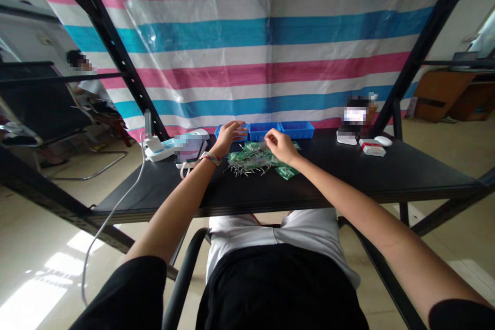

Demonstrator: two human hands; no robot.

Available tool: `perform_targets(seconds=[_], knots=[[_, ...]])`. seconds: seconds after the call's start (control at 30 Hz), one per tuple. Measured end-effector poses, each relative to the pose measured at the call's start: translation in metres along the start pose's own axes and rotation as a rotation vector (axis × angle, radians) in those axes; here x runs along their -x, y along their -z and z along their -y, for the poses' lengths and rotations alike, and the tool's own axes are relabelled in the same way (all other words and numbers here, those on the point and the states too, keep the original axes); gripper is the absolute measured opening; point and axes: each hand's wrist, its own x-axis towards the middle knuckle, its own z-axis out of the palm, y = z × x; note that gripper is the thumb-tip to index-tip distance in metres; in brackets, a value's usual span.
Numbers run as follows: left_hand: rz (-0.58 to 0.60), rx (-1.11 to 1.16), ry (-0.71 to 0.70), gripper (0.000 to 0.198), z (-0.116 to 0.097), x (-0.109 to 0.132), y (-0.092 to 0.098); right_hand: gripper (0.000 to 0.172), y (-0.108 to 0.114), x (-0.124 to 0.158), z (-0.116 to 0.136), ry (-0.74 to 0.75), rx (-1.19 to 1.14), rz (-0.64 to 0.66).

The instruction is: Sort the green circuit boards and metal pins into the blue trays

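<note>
Nearest, in front of the heap of green boards and thin metal parts, a lap in white clothing under the near edge of a black table. At the heap's near right corner, a loose green board lying flat. Over the heap, some clear film, perhaps loose wrapping. Placed between both forearms, probably for equal reach from either side.

Above the heap's far right part, the right hand, curled, thumb and forefinger drawn together as if for fine picking; impossible to tell about any small part between the tips. Heap just below and to the left of this pinch.

At the heap's far left edge, the left hand, fingers extended and parted, nothing visibly gripped, over the left end of a row of blue bins. Heap to the right of this palm and nearer. Bins set close behind the heap, likely for easy reach.

Left of the heap, a white power strip; well to its right, a red-and-white box, seemingly set aside for elbow room. Behind the heap, a striped sheet, apparently hung as a screen.
</note>
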Motion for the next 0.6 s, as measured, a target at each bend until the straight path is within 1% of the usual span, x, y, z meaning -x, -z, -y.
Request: perform_targets(seconds=[0.07, 0.1, 0.17, 0.23, 0.33, 0.4, 0.47, 0.53, 0.6], knots=[[0.139, -0.07, -0.048, 0.044, -0.002, 0.004, -0.008, 0.031, 0.001, -0.003, -0.008, -0.137, -0.108, -0.093], [0.193, -0.091, -0.061, 0.048, -0.003, 0.007, -0.012, 0.037, 0.001, -0.004, -0.011, -0.19, -0.164, -0.11], [0.261, -0.126, -0.075, 0.052, -0.005, 0.012, -0.021, 0.046, 0.001, -0.006, -0.015, -0.255, -0.251, -0.112], [0.316, -0.163, -0.099, 0.049, -0.005, 0.016, -0.028, 0.049, 0.0, -0.007, -0.015, -0.291, -0.306, -0.104], [0.39, -0.194, -0.147, 0.038, -0.004, 0.018, -0.033, 0.048, 0.0, -0.008, -0.01, -0.331, -0.371, -0.097], [0.401, -0.192, -0.176, 0.032, -0.003, 0.017, -0.035, 0.046, 0.0, -0.009, -0.006, -0.35, -0.413, -0.102], [0.375, -0.176, -0.203, 0.028, -0.002, 0.017, -0.035, 0.047, -0.001, -0.009, -0.003, -0.368, -0.456, -0.098], [0.335, -0.156, -0.214, 0.029, -0.001, 0.017, -0.036, 0.049, -0.002, -0.008, -0.001, -0.39, -0.487, -0.072], [0.305, -0.151, -0.205, 0.032, -0.001, 0.018, -0.037, 0.044, -0.003, -0.008, -0.001, -0.402, -0.481, -0.052]])
